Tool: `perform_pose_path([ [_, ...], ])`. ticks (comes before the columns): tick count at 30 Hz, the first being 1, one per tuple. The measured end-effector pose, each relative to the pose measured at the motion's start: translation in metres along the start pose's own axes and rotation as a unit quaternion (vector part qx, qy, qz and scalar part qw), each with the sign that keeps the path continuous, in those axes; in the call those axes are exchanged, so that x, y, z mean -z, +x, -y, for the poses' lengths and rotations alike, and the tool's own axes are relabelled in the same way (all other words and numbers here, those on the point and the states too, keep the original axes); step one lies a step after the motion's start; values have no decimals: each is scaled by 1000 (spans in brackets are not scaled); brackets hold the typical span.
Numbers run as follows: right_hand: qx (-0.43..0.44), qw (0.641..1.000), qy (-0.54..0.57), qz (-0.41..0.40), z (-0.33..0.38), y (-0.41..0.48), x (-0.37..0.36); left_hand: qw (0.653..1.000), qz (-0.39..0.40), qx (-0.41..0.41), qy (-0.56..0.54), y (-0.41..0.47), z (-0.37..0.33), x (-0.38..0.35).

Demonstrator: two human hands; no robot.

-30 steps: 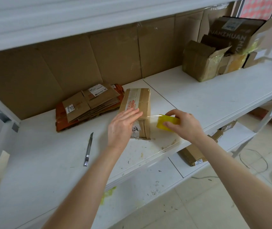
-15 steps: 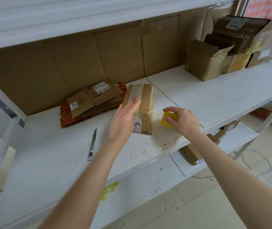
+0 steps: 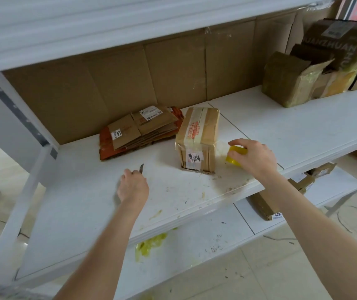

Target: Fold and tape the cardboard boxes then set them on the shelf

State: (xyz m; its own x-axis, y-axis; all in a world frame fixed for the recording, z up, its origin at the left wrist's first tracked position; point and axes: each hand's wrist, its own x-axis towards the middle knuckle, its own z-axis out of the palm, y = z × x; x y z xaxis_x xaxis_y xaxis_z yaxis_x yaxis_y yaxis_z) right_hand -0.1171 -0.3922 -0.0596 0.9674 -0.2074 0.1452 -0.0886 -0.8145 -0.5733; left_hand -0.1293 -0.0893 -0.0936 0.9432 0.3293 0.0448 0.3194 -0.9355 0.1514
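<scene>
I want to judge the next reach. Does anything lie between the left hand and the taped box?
Nothing visible does. Only shelf board lies between the left hand, which grips the knife, and the taped box. The flattened cardboard stack lies farther back, off that line.

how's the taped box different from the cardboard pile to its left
The box stands folded up and full-bodied; the pile lies flat. The box is one piece, taped along its top; the pile is several flattened pieces stacked, orange ones underneath. Both are brown cardboard with white labels, on the same shelf.
</scene>
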Motion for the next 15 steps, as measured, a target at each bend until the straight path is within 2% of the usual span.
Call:
perform_pose_path([
  [2,-1,1000,2,2,0,0,1,1000,20,15,-3,-1,1,-3],
  [6,-11,1000,6,6,1,1,2,1000,9,9,-18,-8,-4,-1],
  [10,-26,999,30,-5,-1,2,2,984,-85,-11,-157,-29,-20,22],
  [13,-38,999,32,-12,1,4,2,945,-171,-150,-237,-57,-54,49],
  [15,-42,998,31,-22,3,4,1,921,-175,-255,-238,-76,-80,61],
])
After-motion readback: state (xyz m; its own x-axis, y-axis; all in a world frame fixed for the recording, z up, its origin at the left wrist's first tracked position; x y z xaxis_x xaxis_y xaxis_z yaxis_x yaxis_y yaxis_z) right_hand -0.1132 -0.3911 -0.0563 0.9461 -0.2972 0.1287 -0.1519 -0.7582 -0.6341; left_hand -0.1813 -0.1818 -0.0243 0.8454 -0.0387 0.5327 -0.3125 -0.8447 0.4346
